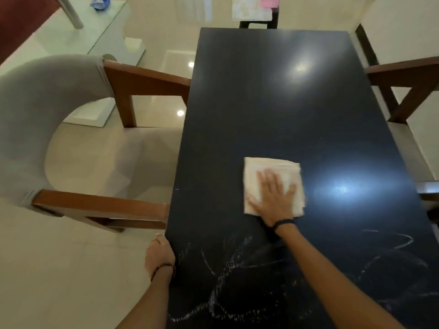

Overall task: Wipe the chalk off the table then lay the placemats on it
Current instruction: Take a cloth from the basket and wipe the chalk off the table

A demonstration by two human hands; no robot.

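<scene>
White chalk scribbles (pixel 228 281) are spread over the near end of the dark desk (pixel 273 103), with a further looping mark (pixel 392 248) toward the near right edge. A folded cream cloth (pixel 273 167) is laid flat on the desk just beyond the scribbles, near the middle of the top. The right hand (pixel 274 198) is pressed flat on the cloth, its fingers straight and spread, nothing being gripped; a dark band is worn at that wrist. The left hand (pixel 159 254) is curled over the desk's left edge beside the chalk marks, the edge being grasped, and a beaded bracelet is seen on that wrist. A grey upholstered chair with brown wooden arms (pixel 71 129) is drawn up against the desk's left side, its arm ends touching or nearly touching the edge. Part of another wooden chair (pixel 403 81) is seen at the right side. At the far end, a pale patterned cloth (pixel 251 8) is draped over a dark chair back, with something pink beside it. A glass-topped table (pixel 95 32) stands well apart at the upper left on the glossy tiled floor (pixel 71 269).
</scene>
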